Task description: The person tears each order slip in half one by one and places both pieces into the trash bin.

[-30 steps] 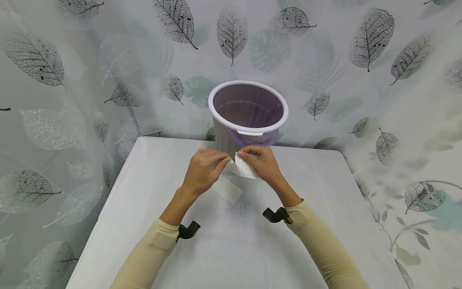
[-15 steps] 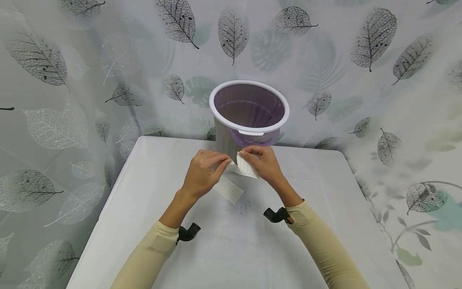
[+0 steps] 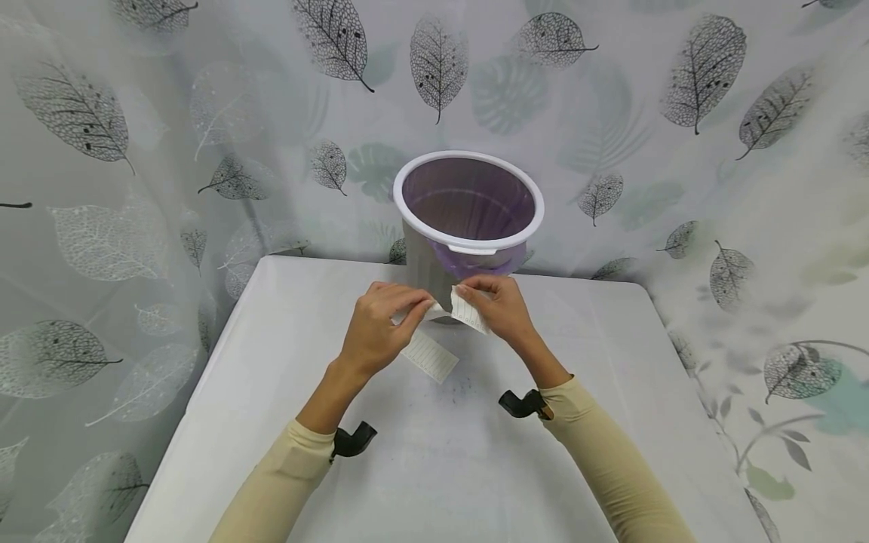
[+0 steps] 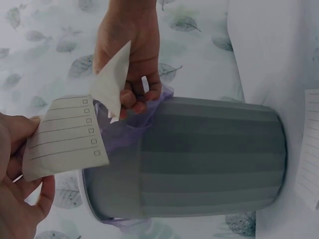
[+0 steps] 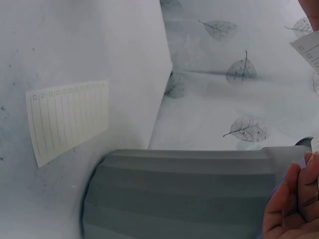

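Bin at the back of the table, hands in front

Head view: bin upper centre, on the table near its far edge. Curtain behind. Liner hangs over bin's front rim. Left hand left of centre, right hand right of centre, both this side of the bin. Left scrap and right scrap in the respective hands, between them; can't tell if fully apart. Loose sheet on table, frame centre, below the scraps, upper end behind left hand.

The right hand has edged rightward. The split in the white, lined paper sheet has widened, its right part tilting more, and the tall grey plastic bin's base now shows below.
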`<action>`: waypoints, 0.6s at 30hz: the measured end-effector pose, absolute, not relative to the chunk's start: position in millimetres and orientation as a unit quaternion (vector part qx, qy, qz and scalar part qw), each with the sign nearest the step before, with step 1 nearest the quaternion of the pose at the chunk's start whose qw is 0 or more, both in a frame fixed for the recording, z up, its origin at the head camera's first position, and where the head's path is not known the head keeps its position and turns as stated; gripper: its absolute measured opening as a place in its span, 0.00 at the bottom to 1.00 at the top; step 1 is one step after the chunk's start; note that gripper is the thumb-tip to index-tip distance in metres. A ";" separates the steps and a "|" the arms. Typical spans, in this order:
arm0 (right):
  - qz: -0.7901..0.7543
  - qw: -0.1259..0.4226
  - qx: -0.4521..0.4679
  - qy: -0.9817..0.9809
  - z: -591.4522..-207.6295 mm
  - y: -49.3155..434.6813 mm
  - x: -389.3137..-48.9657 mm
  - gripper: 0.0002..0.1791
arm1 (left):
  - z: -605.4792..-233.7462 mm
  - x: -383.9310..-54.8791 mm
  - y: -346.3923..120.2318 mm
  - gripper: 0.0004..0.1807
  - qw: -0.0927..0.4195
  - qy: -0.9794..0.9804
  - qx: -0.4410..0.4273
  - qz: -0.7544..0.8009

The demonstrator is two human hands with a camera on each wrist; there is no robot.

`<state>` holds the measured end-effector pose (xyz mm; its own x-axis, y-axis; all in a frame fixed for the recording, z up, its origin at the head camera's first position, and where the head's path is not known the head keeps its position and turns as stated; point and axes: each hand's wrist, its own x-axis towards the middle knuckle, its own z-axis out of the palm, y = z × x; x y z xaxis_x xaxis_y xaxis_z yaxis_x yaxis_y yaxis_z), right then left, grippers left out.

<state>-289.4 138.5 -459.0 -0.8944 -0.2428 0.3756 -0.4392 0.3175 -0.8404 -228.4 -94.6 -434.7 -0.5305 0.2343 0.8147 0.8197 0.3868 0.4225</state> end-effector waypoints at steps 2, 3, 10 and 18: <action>0.539 0.091 0.203 -0.812 -456.3 138.7 -288.0 0.07 | -433.6 -228.4 -94.6 0.03 0.340 -0.760 -0.348 -0.431; 0.537 0.092 0.201 -0.814 -452.8 138.1 -285.6 0.07 | -432.7 -228.3 -94.5 0.03 0.343 -0.759 -0.348 -0.431; 0.534 0.125 0.204 -0.811 -431.1 138.6 -272.3 0.06 | -417.7 -232.4 -92.9 0.04 0.366 -0.745 -0.352 -0.433; 0.573 0.180 0.266 -0.754 -416.0 146.1 -283.0 0.03 | -383.4 -251.2 -90.5 0.04 0.387 -0.727 -0.348 -0.449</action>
